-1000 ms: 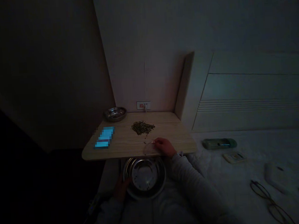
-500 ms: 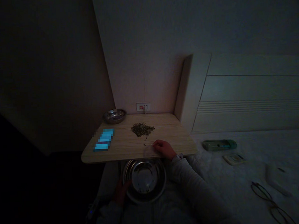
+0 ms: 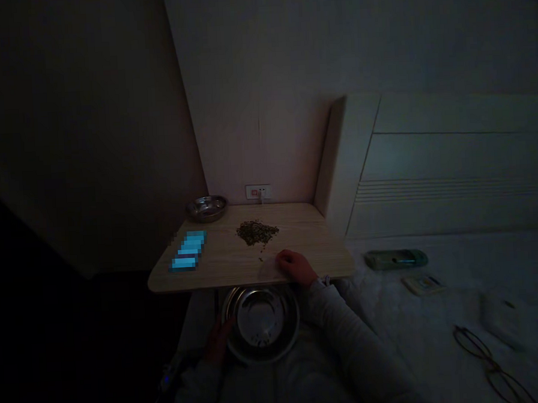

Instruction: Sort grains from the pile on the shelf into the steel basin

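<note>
My left hand (image 3: 218, 341) grips the left rim of a shiny metal basin (image 3: 290, 335), its fingers over the edge. The basin sits low in front of me, below the table's front edge, with a few small dark bits at its bottom. Over the front of the wooden table (image 3: 223, 270), my right hand (image 3: 297, 266) is closed in a pinch on a thin, see-through round piece (image 3: 269, 269), very faint in the dim light. Just beyond lies a loose pile of small dark-green grains (image 3: 256, 233), a few strayed toward my right hand.
A second metal bowl (image 3: 207, 209) stands at the table's back left, with a lit, blurred-out phone (image 3: 188, 251) before it. A wall socket (image 3: 258, 192) is behind. On the bed to the right lie a green case (image 3: 395, 259), a small flat box (image 3: 423, 285) and glasses (image 3: 477, 347).
The small bits in the basin have shifted a little. Both hands stay nearly where they were, and the see-through piece shows more faintly.
</note>
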Demonstrator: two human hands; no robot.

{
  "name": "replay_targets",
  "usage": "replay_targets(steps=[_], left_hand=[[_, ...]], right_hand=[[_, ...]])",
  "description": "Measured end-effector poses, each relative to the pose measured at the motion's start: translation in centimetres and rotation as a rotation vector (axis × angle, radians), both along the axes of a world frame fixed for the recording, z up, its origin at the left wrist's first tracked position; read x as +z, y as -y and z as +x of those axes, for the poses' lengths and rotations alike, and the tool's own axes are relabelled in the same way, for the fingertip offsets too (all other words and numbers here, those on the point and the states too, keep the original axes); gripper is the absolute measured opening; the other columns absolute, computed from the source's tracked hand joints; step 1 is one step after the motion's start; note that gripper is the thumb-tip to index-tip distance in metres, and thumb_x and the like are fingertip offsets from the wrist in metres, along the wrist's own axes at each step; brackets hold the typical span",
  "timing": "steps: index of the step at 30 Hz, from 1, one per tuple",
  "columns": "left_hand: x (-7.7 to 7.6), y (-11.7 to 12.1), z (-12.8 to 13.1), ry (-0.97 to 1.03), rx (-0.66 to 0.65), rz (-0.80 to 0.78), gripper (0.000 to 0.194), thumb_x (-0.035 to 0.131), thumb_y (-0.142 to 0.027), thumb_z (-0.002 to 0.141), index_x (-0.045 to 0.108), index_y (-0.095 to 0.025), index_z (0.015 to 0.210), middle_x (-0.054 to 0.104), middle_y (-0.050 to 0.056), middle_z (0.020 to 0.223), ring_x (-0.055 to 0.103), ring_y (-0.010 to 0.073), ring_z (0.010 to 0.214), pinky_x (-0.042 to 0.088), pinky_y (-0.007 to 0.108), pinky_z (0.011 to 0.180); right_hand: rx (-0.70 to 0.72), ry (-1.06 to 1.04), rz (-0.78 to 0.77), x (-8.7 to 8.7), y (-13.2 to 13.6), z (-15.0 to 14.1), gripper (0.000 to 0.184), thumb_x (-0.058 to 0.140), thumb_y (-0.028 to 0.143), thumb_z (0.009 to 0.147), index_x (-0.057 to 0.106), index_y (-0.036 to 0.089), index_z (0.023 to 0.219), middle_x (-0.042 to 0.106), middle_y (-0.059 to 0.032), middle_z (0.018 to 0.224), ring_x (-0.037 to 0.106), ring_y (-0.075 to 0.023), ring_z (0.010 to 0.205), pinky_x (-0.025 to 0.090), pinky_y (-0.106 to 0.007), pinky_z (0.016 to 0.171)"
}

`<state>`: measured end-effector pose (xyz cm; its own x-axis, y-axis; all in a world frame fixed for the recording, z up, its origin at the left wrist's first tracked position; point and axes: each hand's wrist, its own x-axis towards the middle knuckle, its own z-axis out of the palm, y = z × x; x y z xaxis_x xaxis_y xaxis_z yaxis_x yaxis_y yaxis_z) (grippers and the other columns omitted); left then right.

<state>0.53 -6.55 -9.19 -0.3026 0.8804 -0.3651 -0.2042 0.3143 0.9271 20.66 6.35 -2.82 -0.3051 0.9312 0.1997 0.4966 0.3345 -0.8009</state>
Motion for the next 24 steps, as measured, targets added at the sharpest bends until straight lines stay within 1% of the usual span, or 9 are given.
replay_targets(steps=[2,5,9,13,18,21,24], left_hand=[[-0.4,-0.1,-0.1,0.005,0.001,-0.013,0.037,0.052,-0.035,0.064,0.053,-0.016,0.096,0.059,0.011,0.104,0.048,0.0213,0.103,0.037,0.031,0.085],[-0.4,-0.1,-0.2,-0.032,0.025,-0.032,0.038,0.054,-0.036,0.063,0.053,-0.015,0.095,0.054,0.013,0.111,0.046,0.0233,0.105,0.037,0.031,0.086],[0.4,0.0,0.0,-0.015,0.011,-0.044,0.034,0.053,-0.035,0.064,0.055,-0.017,0.093,0.059,0.011,0.104,0.050,0.0233,0.100,0.039,0.033,0.084],[1.0,0.0,0.3,0.015,0.048,-0.038,0.028,0.053,-0.034,0.064,0.057,-0.017,0.086,0.062,0.010,0.098,0.051,0.0232,0.099,0.036,0.034,0.087],[0.7,-0.3,0.0,-0.028,0.021,-0.016,0.029,0.053,-0.036,0.064,0.058,-0.015,0.084,0.059,0.012,0.103,0.046,0.0226,0.105,0.034,0.031,0.089],[0.4,-0.4,-0.1,-0.066,0.012,-0.026,0.030,0.051,-0.038,0.065,0.058,-0.015,0.084,0.057,0.012,0.106,0.044,0.0219,0.108,0.034,0.030,0.089],[0.1,-0.4,-0.1,-0.099,0.012,-0.020,0.034,0.049,-0.040,0.065,0.057,-0.016,0.088,0.058,0.011,0.105,0.046,0.0224,0.105,0.035,0.032,0.087]], right_hand=[[-0.003,-0.018,-0.002,0.0,0.0,0.0,0.015,0.044,0.024,0.065,0.056,0.018,0.071,0.056,0.0009,0.065,0.048,-0.0114,0.063,0.034,-0.022,0.060],[0.002,-0.052,-0.003,0.0,0.0,0.1,0.015,0.043,0.026,0.065,0.055,0.017,0.069,0.055,0.0013,0.063,0.047,-0.0111,0.062,0.034,-0.021,0.058],[-0.022,-0.118,-0.018,-0.2,-0.1,0.1,0.013,0.043,0.026,0.065,0.052,0.017,0.064,0.051,0.0024,0.057,0.045,-0.0105,0.058,0.033,-0.021,0.056],[-0.091,-0.242,-0.056,-0.1,-0.4,0.2,0.014,0.042,0.029,0.063,0.050,0.017,0.062,0.048,0.0030,0.054,0.043,-0.0101,0.055,0.033,-0.021,0.054],[-0.169,-0.354,-0.082,0.2,-0.4,0.3,0.015,0.041,0.031,0.062,0.048,0.017,0.063,0.048,0.0030,0.053,0.043,-0.0100,0.055,0.034,-0.022,0.054],[-0.175,-0.366,-0.073,0.2,-0.4,0.3,0.015,0.042,0.031,0.062,0.048,0.017,0.062,0.047,0.0032,0.052,0.043,-0.0099,0.055,0.033,-0.022,0.055],[-0.181,-0.377,-0.075,0.1,-0.5,0.4,0.014,0.043,0.030,0.061,0.048,0.017,0.060,0.047,0.0035,0.051,0.043,-0.0096,0.054,0.033,-0.021,0.055]])
